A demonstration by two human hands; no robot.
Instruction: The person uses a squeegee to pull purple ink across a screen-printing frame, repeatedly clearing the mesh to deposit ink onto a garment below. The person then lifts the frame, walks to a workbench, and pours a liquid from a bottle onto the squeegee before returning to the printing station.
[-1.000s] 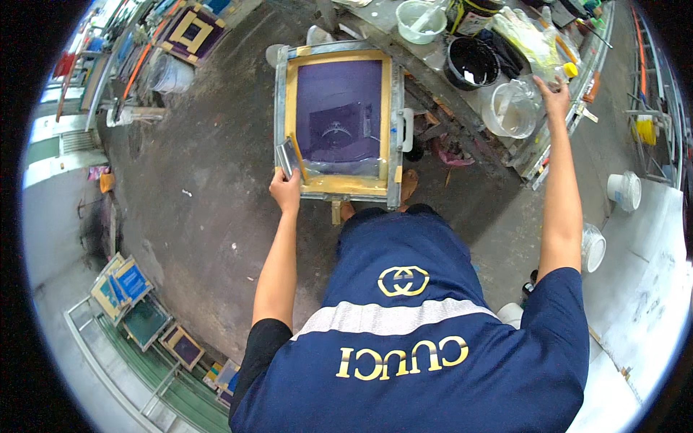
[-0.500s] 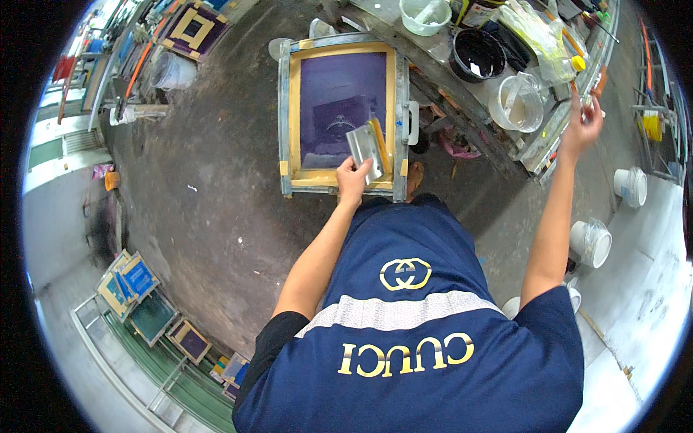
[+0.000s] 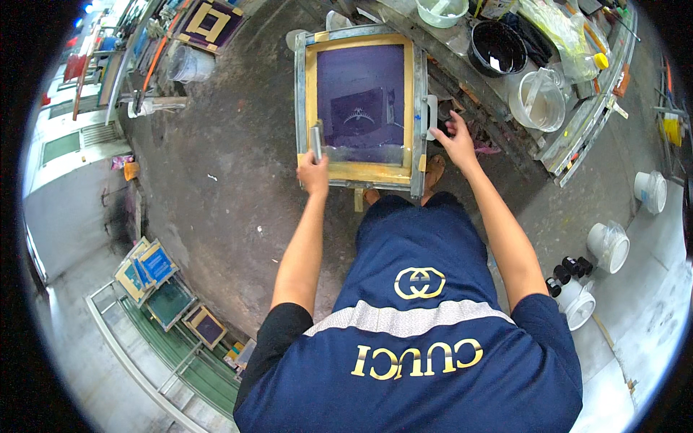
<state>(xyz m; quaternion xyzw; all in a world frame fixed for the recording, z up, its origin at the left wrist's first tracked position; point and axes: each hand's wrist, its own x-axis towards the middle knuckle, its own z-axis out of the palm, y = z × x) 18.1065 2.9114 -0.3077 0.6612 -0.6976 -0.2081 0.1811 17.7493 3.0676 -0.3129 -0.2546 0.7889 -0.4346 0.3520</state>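
In front of me is a screen-printing frame [image 3: 421, 159] with purple mesh [image 3: 361, 83], tan tape round the inside and a pale crown-like design. My left hand [image 3: 313, 174] is closed round a metal-handled squeegee [image 3: 316, 142], which stands on end over the left side of the frame. At the frame's right side is a white handle [image 3: 432, 117]. My right hand [image 3: 459, 144] is beside it with fingers apart and nothing in them, the thumb close to the handle's lower end; I cannot tell whether they touch.
At the upper right a bench holds a black tub [image 3: 498, 47], a clear tub [image 3: 535, 101], a pale green bowl [image 3: 442, 11] and a yellow-capped bottle [image 3: 600, 61]. White buckets [image 3: 608, 247] line the right wall. More frames [image 3: 170, 303] lean at lower left.
My right hand has come away from the bench to the frame's handle. The left hand has carried the squeegee leftward and turned it upright. The view has shifted slightly.
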